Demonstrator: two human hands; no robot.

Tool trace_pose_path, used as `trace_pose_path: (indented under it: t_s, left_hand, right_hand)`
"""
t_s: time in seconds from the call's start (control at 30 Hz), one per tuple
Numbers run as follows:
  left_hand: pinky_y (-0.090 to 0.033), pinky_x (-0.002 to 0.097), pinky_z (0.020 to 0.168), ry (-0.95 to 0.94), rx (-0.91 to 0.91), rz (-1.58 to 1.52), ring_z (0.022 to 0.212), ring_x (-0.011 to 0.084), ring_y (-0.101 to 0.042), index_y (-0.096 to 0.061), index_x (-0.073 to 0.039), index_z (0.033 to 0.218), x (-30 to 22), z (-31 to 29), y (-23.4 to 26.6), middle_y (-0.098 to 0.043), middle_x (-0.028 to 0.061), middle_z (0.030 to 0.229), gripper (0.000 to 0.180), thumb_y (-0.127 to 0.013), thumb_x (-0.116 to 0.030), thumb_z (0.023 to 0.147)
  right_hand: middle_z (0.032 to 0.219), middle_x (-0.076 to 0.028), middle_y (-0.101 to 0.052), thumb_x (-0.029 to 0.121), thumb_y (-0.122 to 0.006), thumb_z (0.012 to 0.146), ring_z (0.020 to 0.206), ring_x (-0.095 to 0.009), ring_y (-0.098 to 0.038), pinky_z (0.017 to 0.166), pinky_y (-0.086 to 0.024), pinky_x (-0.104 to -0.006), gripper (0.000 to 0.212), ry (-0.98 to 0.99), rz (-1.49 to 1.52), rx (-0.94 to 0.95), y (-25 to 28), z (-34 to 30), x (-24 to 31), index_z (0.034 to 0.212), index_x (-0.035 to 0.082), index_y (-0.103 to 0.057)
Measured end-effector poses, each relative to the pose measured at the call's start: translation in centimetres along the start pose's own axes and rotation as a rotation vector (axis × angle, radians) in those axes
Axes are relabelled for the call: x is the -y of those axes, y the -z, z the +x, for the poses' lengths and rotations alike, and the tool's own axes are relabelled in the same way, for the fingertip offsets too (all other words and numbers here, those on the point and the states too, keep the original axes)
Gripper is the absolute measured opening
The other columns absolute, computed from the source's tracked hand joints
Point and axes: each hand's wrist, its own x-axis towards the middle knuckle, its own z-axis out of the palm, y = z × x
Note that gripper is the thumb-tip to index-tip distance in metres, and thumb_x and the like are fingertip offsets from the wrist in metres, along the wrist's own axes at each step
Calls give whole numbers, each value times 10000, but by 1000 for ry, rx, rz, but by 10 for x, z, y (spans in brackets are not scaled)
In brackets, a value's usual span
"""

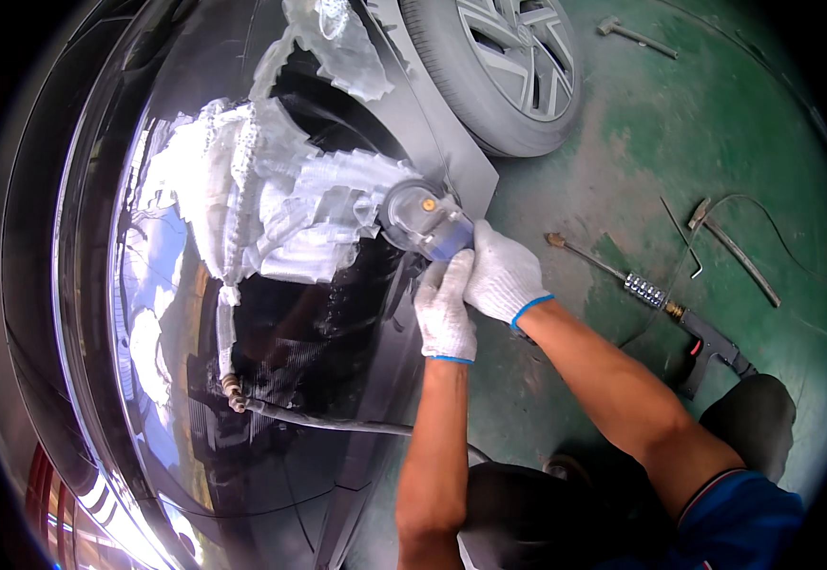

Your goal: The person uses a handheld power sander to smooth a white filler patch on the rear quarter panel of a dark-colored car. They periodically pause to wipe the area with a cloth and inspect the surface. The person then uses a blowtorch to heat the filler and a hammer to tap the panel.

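- Near the centre of the frame, a round-headed power tool (pixel 425 220), blurred in part, meets the right end of a bright, scuffed silvery patch (pixel 290 204) on a dark car panel (pixel 304 328).
- The right hand (pixel 506 273), in a white knit glove with a blue cuff, is closed on the tool's lower right end.
- The left hand (pixel 447 312), gloved alike, lies just beside it, fingers extended up against the tool's lower edge; whether it grips cannot be told, as its thumb side is hidden.
- Both bare forearms rise from the lower edge, the right one from a blue sleeve (pixel 751 513) at lower right.
- Lower left of centre, a dark hose (pixel 337 423) runs from behind the left forearm to a brownish fitting (pixel 233 392) against the panel.
- At the upper middle, a second scuffed patch (pixel 342 52) shows, left of a car wheel (pixel 518 66) with silvery spokes.
- On the green floor (pixel 623 142) at right lie a long-nozzled gun-shaped tool (pixel 708 342), a hammer (pixel 737 252) and a thin bent rod (pixel 682 237).
- Another hammer-like tool (pixel 637 37) lies at upper right, well apart from the hands.
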Motion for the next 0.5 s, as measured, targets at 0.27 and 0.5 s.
trace_pose_path:
  t_s: [0.27, 0.5]
  left_hand:
    - [-520, 350, 977, 78, 17, -17, 1092, 209, -663, -635, 72, 1308, 19, 4, 12, -695, 118, 1195, 373, -688, -150, 1013]
    - [-523, 353, 978, 14, 48, -37, 1093, 203, -664, -643, 63, 1280, 9, 4, 6, -695, 118, 1197, 341, -687, -147, 1014]
  right_hand:
    - [929, -242, -726, 285, -652, 870, 901, -454, -719, 799, -557, -554, 337, -52, -35, 93, 1, -4, -9, 1050, 13, -569]
    - [939, -238, -727, 276, -664, 856, 909, -445, -721, 798, -558, -552, 333, -26, -41, 54, 5, -1, -7, 1045, 19, -567]
